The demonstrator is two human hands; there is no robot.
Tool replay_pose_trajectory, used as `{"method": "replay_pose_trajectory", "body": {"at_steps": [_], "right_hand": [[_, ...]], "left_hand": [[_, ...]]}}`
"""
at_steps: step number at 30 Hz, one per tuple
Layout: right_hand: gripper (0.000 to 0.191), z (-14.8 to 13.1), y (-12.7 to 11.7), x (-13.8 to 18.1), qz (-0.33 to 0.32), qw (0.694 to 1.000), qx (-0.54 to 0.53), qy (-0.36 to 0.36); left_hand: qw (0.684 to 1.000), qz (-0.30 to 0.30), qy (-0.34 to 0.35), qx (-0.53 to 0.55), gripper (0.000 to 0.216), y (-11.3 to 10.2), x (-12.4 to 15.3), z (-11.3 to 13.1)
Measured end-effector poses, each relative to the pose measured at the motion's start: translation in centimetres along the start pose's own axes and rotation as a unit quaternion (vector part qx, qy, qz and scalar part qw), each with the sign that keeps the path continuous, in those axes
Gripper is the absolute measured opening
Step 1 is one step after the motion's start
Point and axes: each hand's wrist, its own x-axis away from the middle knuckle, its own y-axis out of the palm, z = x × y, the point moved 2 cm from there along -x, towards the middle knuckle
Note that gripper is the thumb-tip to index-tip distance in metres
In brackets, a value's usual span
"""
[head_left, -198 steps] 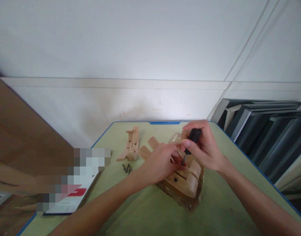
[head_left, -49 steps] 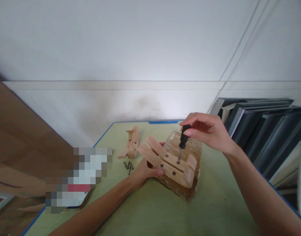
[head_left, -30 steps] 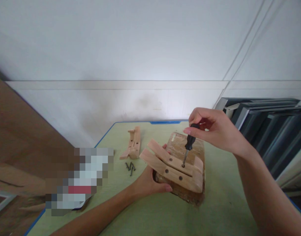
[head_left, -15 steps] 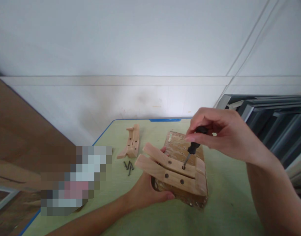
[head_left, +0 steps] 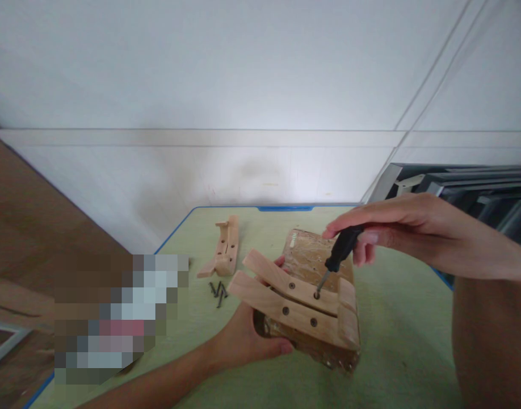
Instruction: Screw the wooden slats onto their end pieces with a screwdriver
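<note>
My right hand [head_left: 383, 233] is closed around the black handle of a screwdriver [head_left: 344, 248]. Its tip sits in a screw hole of a pale wooden bracket [head_left: 303, 309] with two curved arms and a raised end block. Dark screw heads show in its other holes. The bracket lies on a brown block wrapped in clear tape [head_left: 314, 250]. From the left, my left hand [head_left: 247, 341] clasps the bracket, thumb on the near side and fingertips on the far side; part of its grip is hidden underneath.
A second wooden bracket [head_left: 227, 250] lies further back on the green table [head_left: 184, 375], with several loose dark screws [head_left: 218, 291] in front of it. A blurred-out item [head_left: 128, 312] is at the left edge. Dark panels [head_left: 469, 193] lean at the right, and a white wall [head_left: 243, 85] stands behind.
My right hand has turned on the screwdriver, its fingers now straighter along the handle, which leans further right. The tip stays in the same hole. The view has shifted slightly.
</note>
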Motion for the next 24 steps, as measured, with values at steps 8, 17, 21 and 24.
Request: {"method": "replay_pose_trajectory", "body": {"at_steps": [8, 17, 21, 24], "right_hand": [[0.026, 1.03, -0.11, -0.13, 0.052, 0.996, 0.070, 0.007], [0.014, 0.91, -0.04, -0.58, 0.052, 0.994, 0.097, 0.006], [0.011, 0.59, 0.21, -0.77, 0.054, 0.993, 0.099, 0.023], [0.009, 0.44, 0.41, -0.80, 0.044, 0.994, 0.093, 0.047]], "left_hand": [[1.000, -0.006, -0.003, 0.012, 0.087, -0.06, 0.00, -0.09], [1.000, -0.003, 0.001, 0.020, 0.091, -0.06, 0.01, -0.38], [1.000, 0.003, 0.000, 0.026, 0.085, 0.00, -0.06, -0.32], [0.999, 0.008, 0.001, 0.031, 0.086, 0.02, -0.03, -0.41]]}}
